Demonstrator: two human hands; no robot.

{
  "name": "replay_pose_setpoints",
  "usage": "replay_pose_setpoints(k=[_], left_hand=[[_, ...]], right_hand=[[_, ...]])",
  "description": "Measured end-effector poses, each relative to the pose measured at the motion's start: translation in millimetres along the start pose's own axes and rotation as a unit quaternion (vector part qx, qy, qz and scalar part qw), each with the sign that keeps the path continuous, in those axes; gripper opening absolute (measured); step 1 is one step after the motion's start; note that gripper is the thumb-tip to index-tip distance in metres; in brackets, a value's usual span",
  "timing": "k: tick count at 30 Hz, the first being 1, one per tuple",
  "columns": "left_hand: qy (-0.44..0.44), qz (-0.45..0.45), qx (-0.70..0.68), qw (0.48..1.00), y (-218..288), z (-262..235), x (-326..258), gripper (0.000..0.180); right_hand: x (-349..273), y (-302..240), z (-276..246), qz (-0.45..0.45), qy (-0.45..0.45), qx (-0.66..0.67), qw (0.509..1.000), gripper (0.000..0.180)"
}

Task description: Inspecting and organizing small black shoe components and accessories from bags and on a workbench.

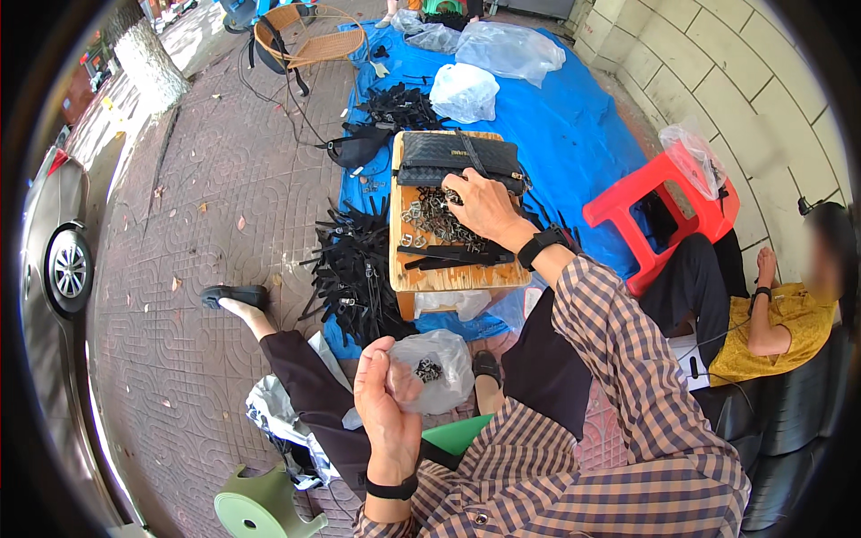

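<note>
Brick pavement and a blue tarp (574, 134) surround the small wooden counter (448, 276). Right hand (484, 208) reaches out at twelve o'clock, fingers curled down onto the heap of metal buckles (430, 220) just below a black woven purse (453, 157). Left hand (386, 403), at six o'clock, pinches a clear plastic bag (439, 363) holding buckles.

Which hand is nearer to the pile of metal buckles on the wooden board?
Right. The right hand rests on the pile of metal buckles; the left hand is well below it, holding a clear plastic bag.
</note>
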State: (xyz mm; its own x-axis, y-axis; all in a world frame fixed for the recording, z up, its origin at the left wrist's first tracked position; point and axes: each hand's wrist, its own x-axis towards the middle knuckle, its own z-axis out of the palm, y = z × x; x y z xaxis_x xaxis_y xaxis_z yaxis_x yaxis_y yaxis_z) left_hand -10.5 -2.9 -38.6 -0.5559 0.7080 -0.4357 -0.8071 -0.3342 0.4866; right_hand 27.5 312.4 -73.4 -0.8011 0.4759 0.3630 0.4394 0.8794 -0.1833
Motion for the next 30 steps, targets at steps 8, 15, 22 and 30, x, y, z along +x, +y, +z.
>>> replay_pose_setpoints(k=[8,15,22,30], left_hand=[[0.006,-0.013,-0.007,1.0,-3.5,3.3,-1.9,0.016],[0.008,-0.004,0.006,1.0,-3.6,3.9,-4.1,0.013],[0.009,0.007,0.004,1.0,-1.8,-0.5,-4.8,0.015],[0.004,0.005,0.003,1.0,-3.5,-2.6,-6.1,0.015]], right_hand=[[0.3,-3.2,1.0,-0.001,0.009,-0.017,1.0,0.026],[0.1,-6.2,-2.0,0.009,-0.007,-0.018,1.0,0.027],[-0.9,-8.2,-4.2,0.004,-0.013,-0.025,1.0,0.03],[-1.7,-9.7,-13.5,-0.013,0.012,-0.024,1.0,0.024]])
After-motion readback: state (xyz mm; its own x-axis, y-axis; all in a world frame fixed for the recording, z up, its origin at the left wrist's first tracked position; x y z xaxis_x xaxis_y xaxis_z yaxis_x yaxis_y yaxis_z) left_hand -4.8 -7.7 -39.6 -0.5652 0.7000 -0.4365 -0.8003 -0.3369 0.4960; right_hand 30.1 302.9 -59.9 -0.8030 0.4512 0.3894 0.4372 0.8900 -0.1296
